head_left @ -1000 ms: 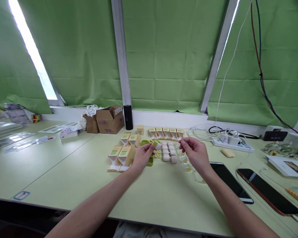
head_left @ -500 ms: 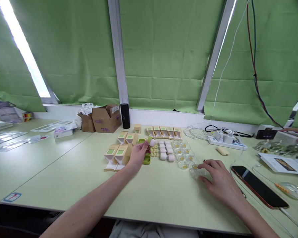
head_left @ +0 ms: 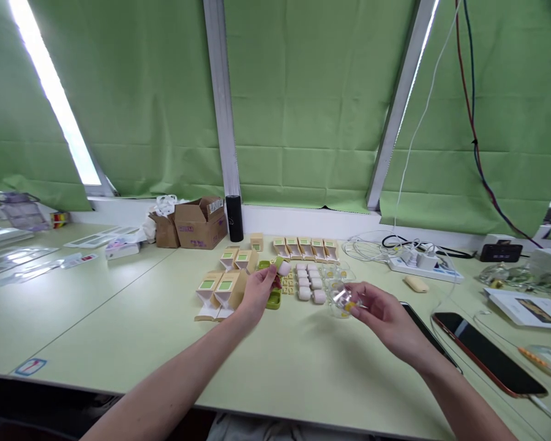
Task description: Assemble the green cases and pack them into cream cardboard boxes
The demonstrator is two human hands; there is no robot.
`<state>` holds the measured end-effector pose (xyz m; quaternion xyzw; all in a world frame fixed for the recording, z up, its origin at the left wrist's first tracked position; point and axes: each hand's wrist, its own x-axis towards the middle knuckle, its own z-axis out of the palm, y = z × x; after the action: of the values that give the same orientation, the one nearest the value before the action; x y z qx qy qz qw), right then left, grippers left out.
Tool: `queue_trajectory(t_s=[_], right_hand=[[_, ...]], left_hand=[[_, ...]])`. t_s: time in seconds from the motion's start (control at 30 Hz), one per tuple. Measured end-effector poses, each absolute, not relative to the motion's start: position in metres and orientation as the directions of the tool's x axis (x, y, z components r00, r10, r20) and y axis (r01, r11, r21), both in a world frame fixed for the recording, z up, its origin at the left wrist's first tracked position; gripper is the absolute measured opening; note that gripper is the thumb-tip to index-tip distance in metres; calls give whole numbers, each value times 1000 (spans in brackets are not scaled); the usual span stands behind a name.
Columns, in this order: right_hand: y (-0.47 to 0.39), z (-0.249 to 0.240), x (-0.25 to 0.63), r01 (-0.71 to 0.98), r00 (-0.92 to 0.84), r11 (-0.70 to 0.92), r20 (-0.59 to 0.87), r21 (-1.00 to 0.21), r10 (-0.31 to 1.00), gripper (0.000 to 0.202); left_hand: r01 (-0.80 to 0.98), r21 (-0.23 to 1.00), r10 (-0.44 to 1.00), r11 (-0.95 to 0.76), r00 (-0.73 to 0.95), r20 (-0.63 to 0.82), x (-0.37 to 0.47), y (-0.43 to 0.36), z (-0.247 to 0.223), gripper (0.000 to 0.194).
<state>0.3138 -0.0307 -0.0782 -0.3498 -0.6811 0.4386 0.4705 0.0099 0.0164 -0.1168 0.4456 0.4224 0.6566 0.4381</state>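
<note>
My left hand (head_left: 256,299) pinches a small pale pink-white piece with a green band (head_left: 281,266) above the middle of the table. Beneath and beside it are a green tray (head_left: 273,300), partly covered by my hand, and small yellow squares (head_left: 288,285). Fingers of my right hand (head_left: 388,318) close on a clear plastic shell (head_left: 340,297) with a yellow spot, raised in front of similar clear shells (head_left: 344,271). Two rows of pale pink-white pieces (head_left: 304,294) stand between the hands. Open beige cartons with green labels (head_left: 231,286) sit left of my left hand.
More beige cartons (head_left: 305,248) line up at the back. Behind are a brown cardboard box (head_left: 199,228) and a black cylinder (head_left: 234,218). On the right lie a power strip (head_left: 427,271), cables, a charging phone (head_left: 489,354) and another dark phone (head_left: 429,334).
My right hand has lifted a clear shell from the near end of the shell rows and moved it left. My left hand still holds its piece in nearly the same place.
</note>
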Motion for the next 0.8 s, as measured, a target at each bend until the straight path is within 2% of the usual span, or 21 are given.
queue_trajectory(t_s=[0.07,0.17,0.27,0.4,0.53,0.8], right_hand=[[-19,-67,292,-137,-328,277,307,-951,893,40],[0,-57,261,-410,-312,140,283,-901,907,49],[16,-62,234,-538,-325,9,217,-843,920,49],[29,-81,209,-570,-323,-56,161,-820,933,40],[27,-97,197,-591,-362,-131,116,-796,925,51],[16,-105,196,-482,-301,-12,152,-876,941,65]], left_hand=[[-202,943,950,-265,-220,221,10,17,-117,70],[-197,941,946,-275,-232,228,10,17,-116,70],[-190,943,941,-274,-256,222,9,16,-114,71],[-183,946,937,-269,-275,214,9,14,-110,73],[-164,946,930,-281,-289,226,10,11,-108,73],[-101,954,920,-281,-311,238,9,12,-109,74]])
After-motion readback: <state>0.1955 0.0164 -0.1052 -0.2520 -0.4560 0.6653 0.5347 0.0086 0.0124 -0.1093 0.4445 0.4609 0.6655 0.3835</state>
